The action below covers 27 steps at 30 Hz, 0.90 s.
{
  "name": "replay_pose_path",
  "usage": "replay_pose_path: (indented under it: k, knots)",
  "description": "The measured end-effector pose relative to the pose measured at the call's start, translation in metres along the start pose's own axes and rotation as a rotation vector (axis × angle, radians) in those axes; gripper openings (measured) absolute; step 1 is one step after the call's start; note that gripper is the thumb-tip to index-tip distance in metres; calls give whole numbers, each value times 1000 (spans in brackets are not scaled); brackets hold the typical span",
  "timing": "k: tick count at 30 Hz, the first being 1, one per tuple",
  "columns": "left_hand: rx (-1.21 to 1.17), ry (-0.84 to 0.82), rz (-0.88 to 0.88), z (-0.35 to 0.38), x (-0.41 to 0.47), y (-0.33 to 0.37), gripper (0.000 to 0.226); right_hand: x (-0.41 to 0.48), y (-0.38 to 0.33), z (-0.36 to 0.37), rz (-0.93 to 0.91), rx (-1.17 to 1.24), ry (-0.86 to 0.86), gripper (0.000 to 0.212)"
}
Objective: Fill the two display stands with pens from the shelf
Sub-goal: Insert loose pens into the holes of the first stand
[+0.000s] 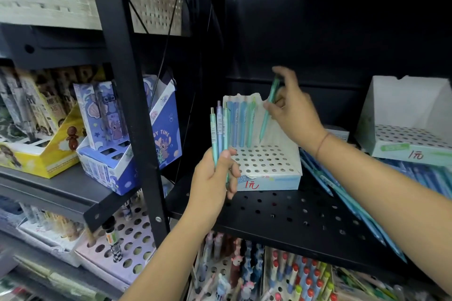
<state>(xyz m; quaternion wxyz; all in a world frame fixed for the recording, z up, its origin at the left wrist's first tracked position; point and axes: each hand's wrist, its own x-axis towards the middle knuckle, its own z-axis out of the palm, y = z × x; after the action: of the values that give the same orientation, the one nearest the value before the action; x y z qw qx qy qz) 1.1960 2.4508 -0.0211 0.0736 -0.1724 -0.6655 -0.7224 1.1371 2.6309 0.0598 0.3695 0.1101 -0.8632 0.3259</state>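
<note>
Black perforated shelf, dark back panel. Left stand sits mid-shelf and right stand at far right, well apart. Both have red handwritten "1元" on the front lip. In the left stand, a row of a few blue/teal pens stands upright against the back card; the other holes are open.

Right hand pinches one teal pen between thumb and fingers. It's tilted, tip just over the holes right of that row; can't tell if it's seated. Left hand grips three pens upright, fingers curled round them, at the left stand's front-left corner.

Loose pens lie flat between the stands, running out toward the shelf's front edge. Post stands near the left hand, on its left. Bare shelf in front of the left stand. Blue box on the neighbouring shelf reads "…Y TIME".
</note>
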Motion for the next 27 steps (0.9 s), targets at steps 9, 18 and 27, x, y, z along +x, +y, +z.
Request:
replay_pose_path:
  k: [9, 18, 27]
  knots:
    - [-16, -16, 28, -1, 2, -6, 22, 4, 18, 21, -11, -38, -32, 63]
    - [-25, -37, 39, -2, 4, -9, 24, 4, 19, 23, -22, -78, -50, 53]
    - [-31, -55, 48, -3, 3, -11, 23, -1, 22, 23, -41, -95, -68, 37]
